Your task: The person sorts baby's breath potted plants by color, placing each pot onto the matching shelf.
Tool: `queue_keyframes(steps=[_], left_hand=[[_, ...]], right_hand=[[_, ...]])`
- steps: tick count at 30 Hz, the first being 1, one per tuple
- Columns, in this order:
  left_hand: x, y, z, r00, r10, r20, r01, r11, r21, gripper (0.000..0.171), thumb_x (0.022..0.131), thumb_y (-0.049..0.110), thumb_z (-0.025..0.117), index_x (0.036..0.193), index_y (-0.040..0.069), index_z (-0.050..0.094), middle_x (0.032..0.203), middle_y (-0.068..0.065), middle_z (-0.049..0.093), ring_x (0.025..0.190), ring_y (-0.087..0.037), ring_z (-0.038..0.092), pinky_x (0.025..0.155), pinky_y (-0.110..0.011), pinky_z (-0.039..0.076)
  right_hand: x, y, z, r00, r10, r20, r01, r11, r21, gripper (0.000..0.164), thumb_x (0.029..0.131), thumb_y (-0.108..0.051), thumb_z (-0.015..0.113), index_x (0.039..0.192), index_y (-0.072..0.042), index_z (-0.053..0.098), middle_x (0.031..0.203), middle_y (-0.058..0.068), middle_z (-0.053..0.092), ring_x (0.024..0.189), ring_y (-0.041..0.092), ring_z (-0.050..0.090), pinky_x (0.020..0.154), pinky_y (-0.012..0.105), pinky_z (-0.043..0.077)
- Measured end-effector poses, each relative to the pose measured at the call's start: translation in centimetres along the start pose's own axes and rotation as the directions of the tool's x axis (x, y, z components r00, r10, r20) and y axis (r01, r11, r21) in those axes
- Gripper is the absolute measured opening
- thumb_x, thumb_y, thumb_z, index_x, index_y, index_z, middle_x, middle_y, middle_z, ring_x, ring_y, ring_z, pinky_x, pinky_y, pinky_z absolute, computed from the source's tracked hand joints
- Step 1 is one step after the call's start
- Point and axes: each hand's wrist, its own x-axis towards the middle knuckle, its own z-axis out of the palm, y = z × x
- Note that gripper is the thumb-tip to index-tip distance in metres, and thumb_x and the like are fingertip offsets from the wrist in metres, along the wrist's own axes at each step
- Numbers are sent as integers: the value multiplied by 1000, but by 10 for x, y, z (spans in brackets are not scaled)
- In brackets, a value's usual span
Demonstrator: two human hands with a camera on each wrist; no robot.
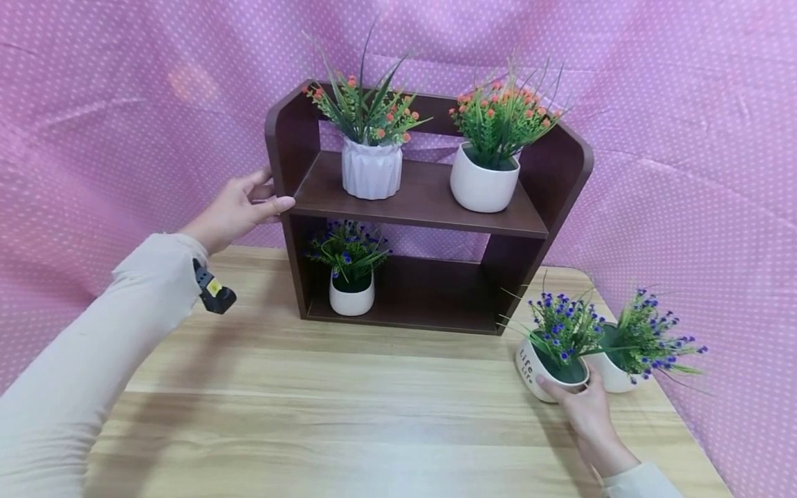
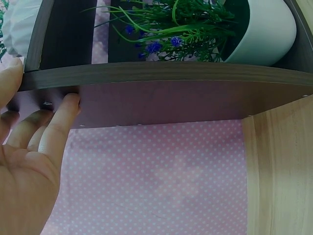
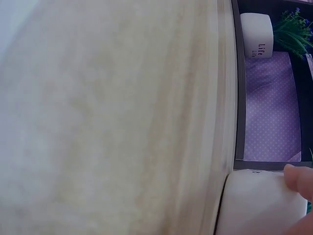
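Note:
A dark brown two-tier shelf (image 1: 429,225) stands on the table. My left hand (image 1: 239,207) holds its left side panel, thumb at the front edge and fingers (image 2: 61,120) against the outer face. At the right, my right hand (image 1: 588,408) grips a white pot (image 1: 538,370) of blue artificial flowers marked "Life", its thumb (image 3: 293,178) on the pot's side. Whether that pot touches the table, I cannot tell. Right beside it stands another white pot (image 1: 616,373) with blue flowers. On the lower tier, at the left, sits a third blue-flowered pot (image 1: 351,297).
The upper tier carries a ridged white pot (image 1: 371,173) and a smooth white pot (image 1: 484,181), both with orange flowers. Behind the wood-grained table (image 1: 349,408) hangs a pink dotted cloth (image 1: 156,90), which also runs along both sides.

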Motion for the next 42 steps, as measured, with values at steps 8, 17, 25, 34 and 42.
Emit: queue_keyframes(steps=[8,17,25,34,42], left_hand=[[0,-1,0,1000,-4,-4,4,1000,-14,70,94,28,62,153,21,24,146,-17,42,124,-25,54,85,-20,54],[0,2,1,999,-35,-10,35,999,-7,72,94,30,62,153,20,23,145,-17,43,125,-28,52,87,-21,54],[0,0,-2,999,-39,-8,39,999,-5,73,94,31,62,153,20,22,146,-18,43,123,-23,54,87,-20,54],[-2,0,-4,1000,-27,-5,27,1000,8,73,93,31,63,153,21,23,146,-18,42,122,-22,55,86,-21,54],[-3,4,-1,999,-49,-3,50,998,37,75,93,35,62,154,22,20,146,-16,43,125,-28,52,95,-33,51]], right_hand=[[-4,-7,-2,1000,12,20,-12,1000,20,100,81,-17,78,151,0,9,150,23,28,131,30,34,115,41,27],[-17,-24,-3,999,-36,20,35,999,22,93,81,-13,77,150,0,15,143,16,33,104,2,43,79,2,41],[-31,-47,11,994,-65,89,61,997,47,90,82,-11,76,149,-2,17,141,15,34,109,8,43,81,6,43],[-31,-63,48,982,-129,134,115,987,108,81,82,-11,76,145,-2,25,137,13,37,119,21,41,83,9,44],[-25,-71,81,976,-150,160,132,984,122,84,79,-13,78,144,-3,27,136,16,41,120,26,43,83,12,44]])
